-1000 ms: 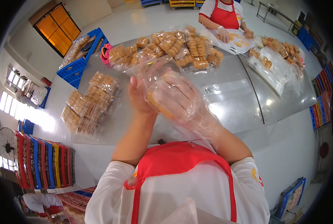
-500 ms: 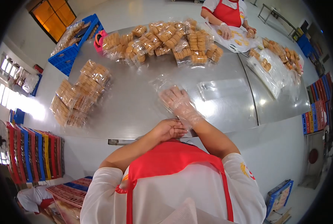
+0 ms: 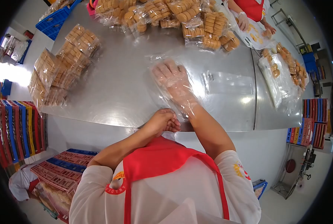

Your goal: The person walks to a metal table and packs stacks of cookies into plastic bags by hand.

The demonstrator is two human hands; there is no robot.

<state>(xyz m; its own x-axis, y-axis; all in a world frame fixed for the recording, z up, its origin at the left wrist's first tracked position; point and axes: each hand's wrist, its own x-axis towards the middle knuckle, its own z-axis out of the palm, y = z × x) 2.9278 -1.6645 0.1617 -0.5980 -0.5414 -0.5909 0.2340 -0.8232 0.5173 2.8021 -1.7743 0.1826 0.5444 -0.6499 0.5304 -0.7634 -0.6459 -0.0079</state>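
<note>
My right hand (image 3: 172,82), in a clear plastic glove, lies with its fingers stretched out over the steel table. A clear plastic bag (image 3: 155,91) surrounds it; whether the hand is inside the bag or on top of it, I cannot tell. My bare left hand (image 3: 165,121) is at the table's front edge with curled fingers closed on the near end of the bag. To the right of my right hand lies a flat stack of clear bags (image 3: 230,84).
Packs of round cookies are heaped at the back (image 3: 189,22), with more packs at the left (image 3: 62,63). Blue crate (image 3: 58,20) beyond the left edge. At back right, a co-worker's gloved hand (image 3: 243,21) is over cookies on a white sheet. Plastic sleeves (image 3: 269,82) lie at right.
The view has tilted down and shifted, so the table's contents sit higher in it. My right hand is still flat at the bag, and my left hand stays curled at its near end.
</note>
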